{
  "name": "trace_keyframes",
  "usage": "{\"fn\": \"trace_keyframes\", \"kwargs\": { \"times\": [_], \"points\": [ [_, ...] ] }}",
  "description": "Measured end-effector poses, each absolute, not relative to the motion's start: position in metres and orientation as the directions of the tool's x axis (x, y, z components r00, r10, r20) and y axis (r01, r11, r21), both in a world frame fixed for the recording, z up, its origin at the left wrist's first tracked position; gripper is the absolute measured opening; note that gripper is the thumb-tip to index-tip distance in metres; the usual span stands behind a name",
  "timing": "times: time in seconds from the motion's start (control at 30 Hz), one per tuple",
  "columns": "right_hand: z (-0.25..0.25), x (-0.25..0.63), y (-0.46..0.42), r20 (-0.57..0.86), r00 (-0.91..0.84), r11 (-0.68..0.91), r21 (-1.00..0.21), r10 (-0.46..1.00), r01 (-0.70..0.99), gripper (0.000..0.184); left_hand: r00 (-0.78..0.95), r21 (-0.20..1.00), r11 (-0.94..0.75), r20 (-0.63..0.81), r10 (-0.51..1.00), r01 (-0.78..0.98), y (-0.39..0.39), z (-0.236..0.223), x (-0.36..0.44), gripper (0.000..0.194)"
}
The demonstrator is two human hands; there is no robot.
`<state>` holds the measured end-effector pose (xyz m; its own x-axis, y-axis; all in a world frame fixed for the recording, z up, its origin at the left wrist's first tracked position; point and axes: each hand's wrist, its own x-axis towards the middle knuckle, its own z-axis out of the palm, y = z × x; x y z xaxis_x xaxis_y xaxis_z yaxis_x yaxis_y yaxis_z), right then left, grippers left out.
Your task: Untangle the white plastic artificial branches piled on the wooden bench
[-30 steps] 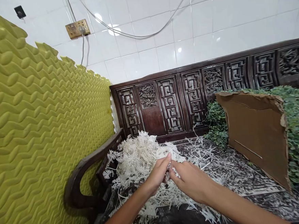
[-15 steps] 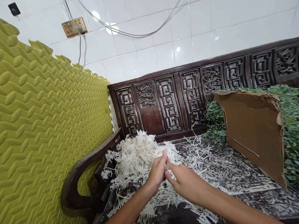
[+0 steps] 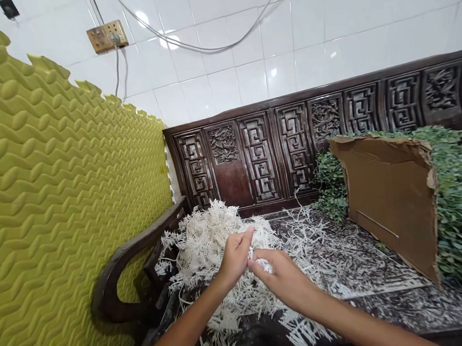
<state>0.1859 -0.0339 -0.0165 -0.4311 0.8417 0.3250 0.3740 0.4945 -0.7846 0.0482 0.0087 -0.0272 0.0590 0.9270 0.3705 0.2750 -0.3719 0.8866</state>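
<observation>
My left hand [image 3: 233,256] and my right hand [image 3: 282,276] meet over a heap of white branching plastic stems [image 3: 207,238] on a dark wooden bench seat [image 3: 384,270]. Small white stems [image 3: 265,265] show inside the curl of my right hand, and their ends reach toward the left fingers. My left hand is closed with its thumb up, pressed against the right fingertips. How much of the stems lies inside the left fist is hidden. Loose white stems [image 3: 307,241] are scattered to the right of the heap.
A brown cardboard sheet [image 3: 390,193] with a thin metal rod [image 3: 377,224] stands before green artificial foliage [image 3: 460,204]. The carved backrest [image 3: 232,183] runs behind, and a curved armrest [image 3: 108,292] and yellow foam mat [image 3: 59,206] stand left. A socket [image 3: 106,36] and cable are on the tiled wall.
My hands have shifted slightly left, and the right has opened its curl a little. White stems now show in the right hand. The view has shifted slightly.
</observation>
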Motion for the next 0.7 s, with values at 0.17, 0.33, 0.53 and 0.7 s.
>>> {"fn": "trace_keyframes", "kwargs": {
  "times": [0.17, 0.33, 0.53, 0.7],
  "points": [
    [-0.019, 0.176, -0.036, 0.324, -0.399, 0.446, -0.855, 0.858, 0.264, 0.025, 0.216, 0.86, -0.417, 0.365, 0.906, 0.295, 0.012, -0.022, 0.043, 0.057],
    [-0.019, 0.169, -0.038, 0.29, -0.384, 0.369, -0.917, 0.877, 0.15, 0.022, 0.269, 0.85, -0.408, 0.329, 0.905, 0.334, 0.01, -0.018, 0.042, 0.056],
    [-0.027, 0.162, -0.033, 0.3, -0.316, 0.359, -0.922, 0.9, 0.147, 0.025, 0.286, 0.85, -0.394, 0.304, 0.909, 0.349, 0.018, -0.023, 0.041, 0.061],
    [-0.029, 0.161, -0.031, 0.293, -0.306, 0.36, -0.913, 0.906, 0.193, 0.025, 0.261, 0.855, -0.395, 0.318, 0.911, 0.337, 0.028, -0.026, 0.038, 0.06]
  ]
}}
